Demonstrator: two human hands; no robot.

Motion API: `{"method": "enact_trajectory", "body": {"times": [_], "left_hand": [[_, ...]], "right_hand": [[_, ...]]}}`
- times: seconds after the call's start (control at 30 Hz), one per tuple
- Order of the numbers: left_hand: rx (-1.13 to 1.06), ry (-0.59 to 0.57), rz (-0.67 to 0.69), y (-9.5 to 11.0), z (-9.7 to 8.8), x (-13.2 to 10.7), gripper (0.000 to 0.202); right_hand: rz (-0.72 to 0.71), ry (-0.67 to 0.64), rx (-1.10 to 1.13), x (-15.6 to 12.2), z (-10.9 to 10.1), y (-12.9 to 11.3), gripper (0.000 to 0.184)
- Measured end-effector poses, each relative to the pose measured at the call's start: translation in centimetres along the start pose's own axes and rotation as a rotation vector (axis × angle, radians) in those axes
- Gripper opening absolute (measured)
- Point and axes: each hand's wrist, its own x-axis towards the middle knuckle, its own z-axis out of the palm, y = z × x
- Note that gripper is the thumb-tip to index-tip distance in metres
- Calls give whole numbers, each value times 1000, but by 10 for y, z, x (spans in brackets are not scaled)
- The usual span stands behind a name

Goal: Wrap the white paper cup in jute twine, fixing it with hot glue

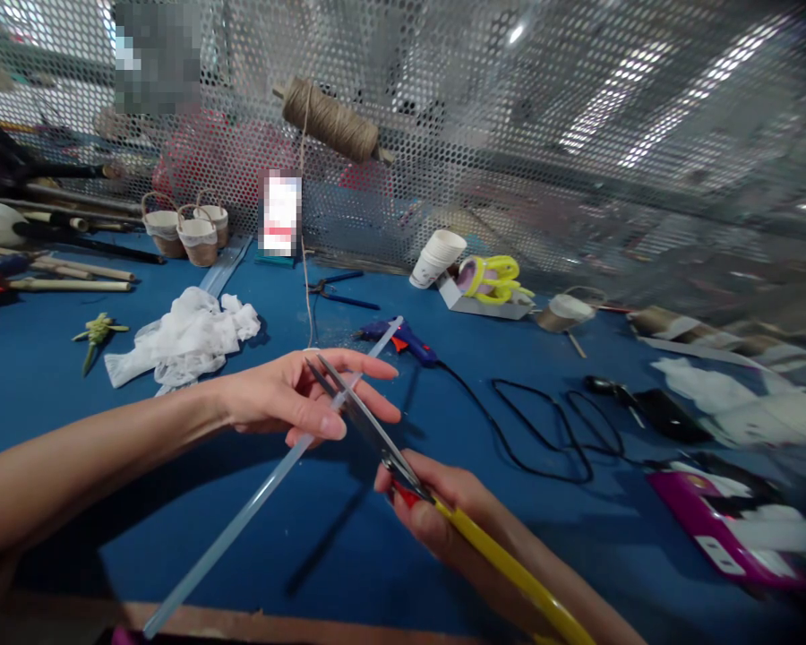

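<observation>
My left hand (309,394) grips a long translucent glue stick (261,493) between thumb and fingers, holding it slanted above the table. In my right hand (436,511) is a pair of scissors (369,430) with yellow and red handles. The scissor blades are parted and lie around the glue stick, close to my left fingertips. Behind my hands a blue hot glue gun (403,340) rests on the blue table, its black cord trailing right. Blue-handled pliers (342,288) lie farther back.
White lace (188,336) is bunched at the left beside a small green figure (98,336). Small handled baskets (197,240) stand behind it. Stacked paper cups (438,258) and a box (487,305) with yellow scissors (501,278) are at the back. A twine spool (332,121) hangs on the mesh; a magenta power strip (705,528) lies right.
</observation>
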Motion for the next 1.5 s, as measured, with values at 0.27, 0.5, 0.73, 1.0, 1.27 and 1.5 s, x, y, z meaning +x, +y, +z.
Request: {"method": "enact_trajectory", "body": {"times": [0.27,0.5,0.73,1.0,1.27,1.5], "left_hand": [[-11,17,0,0,1,0,54],[-9,35,7,0,1,0,53],[-5,40,13,-1,-1,0,55],[34,29,22,-1,0,0,51],[163,146,80,20,-4,-4,46],[636,406,182,62,-17,-21,47]], "right_hand": [[-41,2,-6,1,-1,3,50],[-48,30,-33,3,-1,6,48],[-25,27,-19,2,-1,4,50],[-17,54,-43,1,-6,24,46],[132,523,-452,-14,-37,27,40],[370,394,-920,13,-49,49,49]]}}
